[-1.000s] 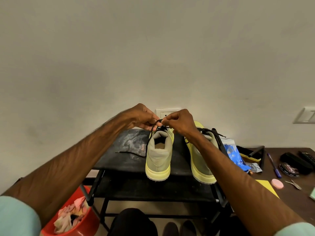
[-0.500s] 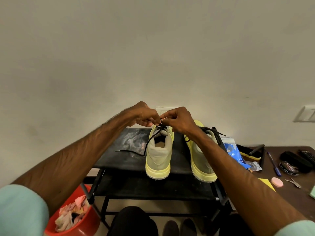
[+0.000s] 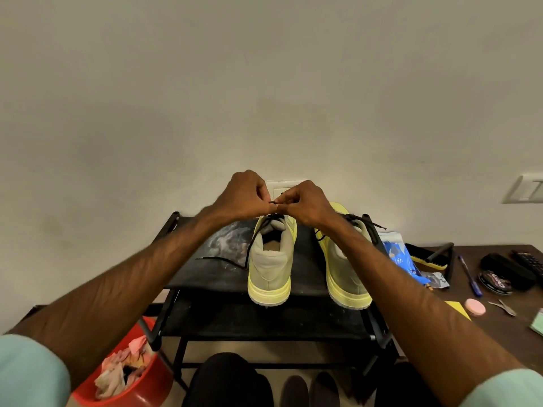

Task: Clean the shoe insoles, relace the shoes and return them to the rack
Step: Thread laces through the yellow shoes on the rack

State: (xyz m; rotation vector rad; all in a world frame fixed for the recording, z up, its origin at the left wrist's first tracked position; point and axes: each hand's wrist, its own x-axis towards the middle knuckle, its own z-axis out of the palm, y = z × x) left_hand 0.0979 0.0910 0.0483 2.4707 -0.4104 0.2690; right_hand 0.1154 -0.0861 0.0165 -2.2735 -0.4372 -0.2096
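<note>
A plain pale wall (image 3: 264, 83) backs a black shoe rack (image 3: 205, 277), with a dark table (image 3: 499, 324) to its right. The yellow shoes (image 3: 270, 259) stand on the rack's top shelf. Left grip (image 3: 241, 198) and right grip (image 3: 305, 202) pinch the black lace (image 3: 273, 202) above one shoe. The polish tin (image 3: 496, 283) has blurred lettering

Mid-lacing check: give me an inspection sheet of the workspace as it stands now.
Surface: black rack top shelf, pale smudges at left.
Job's things: yellow shoe under the hands, heel toward camera; black lace, one end trailing on the shelf; second yellow shoe to its right.
Clutter: red bucket of cloths below left; brush, blue packet, polish tin, pen on brown table.
Hands: left hand and right hand both pinch the lace above the shoe.
Cables: nothing seen.
Surroundings: plain wall, switch plate at right.
</note>
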